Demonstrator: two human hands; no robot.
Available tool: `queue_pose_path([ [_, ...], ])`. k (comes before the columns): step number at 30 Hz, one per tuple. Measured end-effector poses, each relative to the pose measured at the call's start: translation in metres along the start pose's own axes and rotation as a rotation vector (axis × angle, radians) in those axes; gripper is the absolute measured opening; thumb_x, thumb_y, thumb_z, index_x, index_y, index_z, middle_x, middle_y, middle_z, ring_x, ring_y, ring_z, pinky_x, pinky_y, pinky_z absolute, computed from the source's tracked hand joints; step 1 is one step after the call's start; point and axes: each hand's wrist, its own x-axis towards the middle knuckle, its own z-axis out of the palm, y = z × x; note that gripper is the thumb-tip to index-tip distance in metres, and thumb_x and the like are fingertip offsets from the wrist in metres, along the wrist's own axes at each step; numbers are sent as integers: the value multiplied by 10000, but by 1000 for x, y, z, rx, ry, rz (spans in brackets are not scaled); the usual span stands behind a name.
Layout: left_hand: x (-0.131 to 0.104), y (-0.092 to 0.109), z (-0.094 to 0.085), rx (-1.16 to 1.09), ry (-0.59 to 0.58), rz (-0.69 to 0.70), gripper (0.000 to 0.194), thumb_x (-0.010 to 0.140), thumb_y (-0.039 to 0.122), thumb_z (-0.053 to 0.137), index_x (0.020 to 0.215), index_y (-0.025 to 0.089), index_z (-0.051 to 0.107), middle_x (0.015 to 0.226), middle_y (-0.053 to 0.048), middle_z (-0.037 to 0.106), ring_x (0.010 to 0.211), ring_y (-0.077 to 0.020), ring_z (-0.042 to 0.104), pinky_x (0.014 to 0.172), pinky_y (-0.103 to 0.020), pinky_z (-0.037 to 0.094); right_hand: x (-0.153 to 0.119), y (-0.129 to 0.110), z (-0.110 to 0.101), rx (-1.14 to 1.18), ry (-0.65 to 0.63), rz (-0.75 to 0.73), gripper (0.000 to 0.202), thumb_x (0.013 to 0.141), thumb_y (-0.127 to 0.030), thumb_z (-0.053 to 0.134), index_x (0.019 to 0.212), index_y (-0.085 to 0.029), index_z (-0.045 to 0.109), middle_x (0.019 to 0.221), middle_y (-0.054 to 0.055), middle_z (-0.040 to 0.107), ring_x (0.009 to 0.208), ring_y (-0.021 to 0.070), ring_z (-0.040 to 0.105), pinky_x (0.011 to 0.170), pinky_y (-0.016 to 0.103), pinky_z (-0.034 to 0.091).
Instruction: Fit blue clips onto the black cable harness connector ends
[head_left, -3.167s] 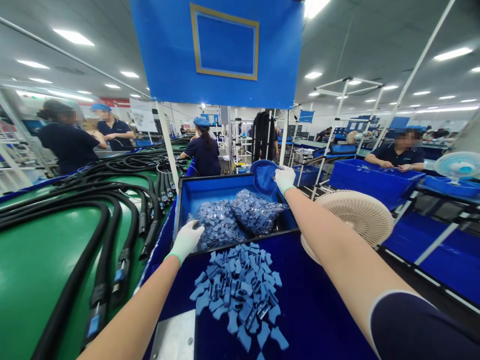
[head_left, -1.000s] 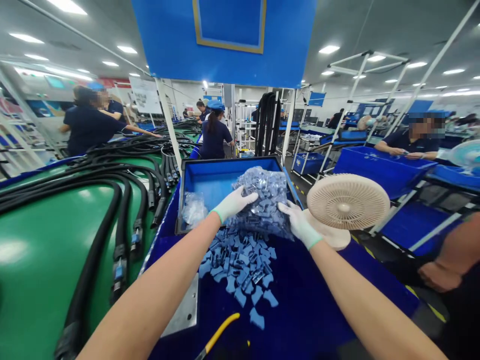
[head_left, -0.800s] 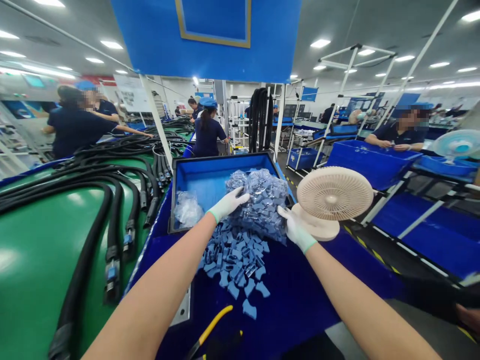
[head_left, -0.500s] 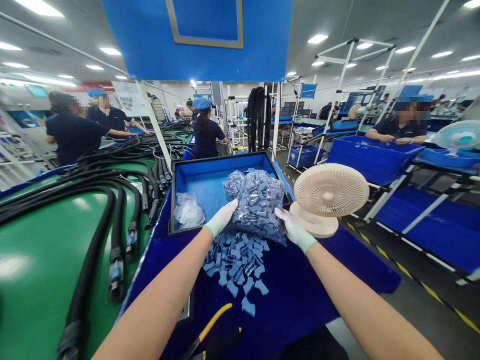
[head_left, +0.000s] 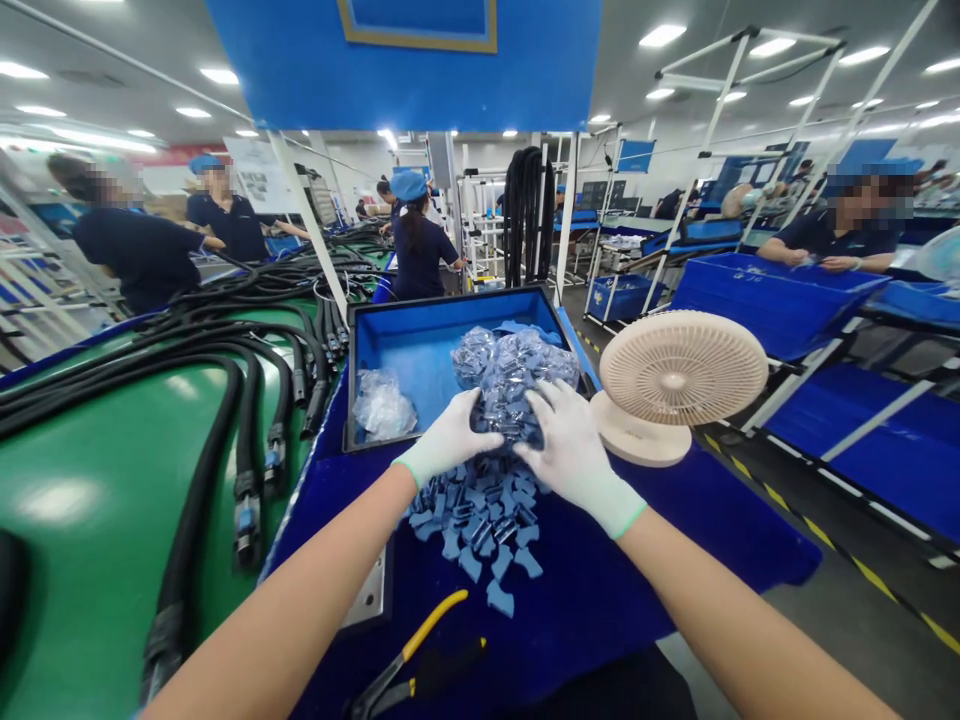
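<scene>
A clear plastic bag of blue-grey parts rests at the near right of the blue tray, its near end between my hands. My left hand, in a white glove, is at the bag's left side, thumb spread away from the fingers. My right hand, gloved too, lies against the right side with fingers spread. Neither hand visibly closes round the bag; part of it is hidden behind them. Below my hands is a heap of loose blue-grey plastic pieces on the dark blue table mat.
The black-rimmed blue tray also holds a crumpled clear bag. A beige fan stands at right. Yellow-handled pliers and a metal block lie nearer me. Black hoses cover the green table at left. Co-workers are beyond.
The bag has moved down and away from me into the tray. My hands have come closer together at its near end, and their fingers have spread. The view has shifted slightly.
</scene>
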Motion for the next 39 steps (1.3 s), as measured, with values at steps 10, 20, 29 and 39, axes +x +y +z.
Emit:
queue_pose_path([
  [10,-12,15,43,263,190,123,1000,737,290,752,1602,130,276,1599,-213,359,1503,-394,335,1265,-514,316,1,-2,31,-185,-126,-39,969,788,-324,752,1619,-144,287,1709,200,207,1548,481,117,1187,690,214],
  [20,-4,25,54,339,252,-21,989,655,236,743,1564,170,358,1490,-199,460,1303,-427,537,1129,-497,451,-2,1,37,-193,-128,-51,885,792,-253,688,1589,-106,333,1701,220,217,1538,487,131,1175,683,220],
  [29,-5,23,48,341,220,-25,984,646,245,765,1554,191,390,1474,-189,469,1256,-417,563,1093,-488,463,-5,15,30,-145,-162,-115,873,751,-149,643,1577,-115,364,1692,188,265,1543,445,163,1183,623,268],
  [39,-9,27,62,407,292,5,969,741,403,799,1562,167,342,1528,-177,463,1403,-369,454,1171,-471,398,-9,13,30,-174,-92,-133,835,819,-244,719,1574,-147,375,1669,174,330,1524,438,242,1193,635,274],
])
